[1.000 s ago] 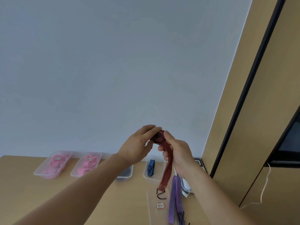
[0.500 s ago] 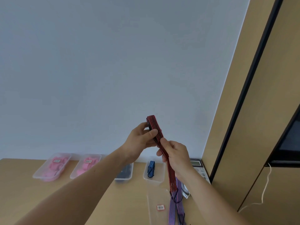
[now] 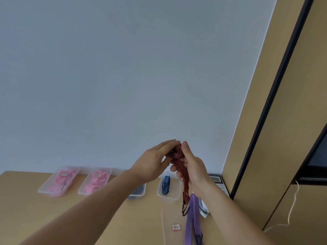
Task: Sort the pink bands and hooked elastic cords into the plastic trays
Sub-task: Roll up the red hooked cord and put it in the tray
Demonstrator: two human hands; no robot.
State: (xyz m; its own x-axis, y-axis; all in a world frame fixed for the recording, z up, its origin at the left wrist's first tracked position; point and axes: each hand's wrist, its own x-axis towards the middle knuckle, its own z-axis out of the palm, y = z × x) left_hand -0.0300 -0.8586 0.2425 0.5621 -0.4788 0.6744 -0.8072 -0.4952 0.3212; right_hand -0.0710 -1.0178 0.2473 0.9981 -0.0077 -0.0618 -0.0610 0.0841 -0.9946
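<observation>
Midway: pink bands (image 3: pixel 61 181) and blue cord (image 3: pixel 165 185) sat trayed; left hand (image 3: pixel 152 163) and right hand (image 3: pixel 193 165) fingers clamped the red hooked cord (image 3: pixel 178 162); purple cord (image 3: pixel 190 225) seemingly unsorted.

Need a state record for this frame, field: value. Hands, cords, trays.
left hand: pinches coiled end of red cord
right hand: grips red cord below coil
hook: dangles at cord's loose end, above table
blue cord: in clear tray
purple cord: at labelled tray's right edge
pink bands: in far-left tray and its neighbour
</observation>
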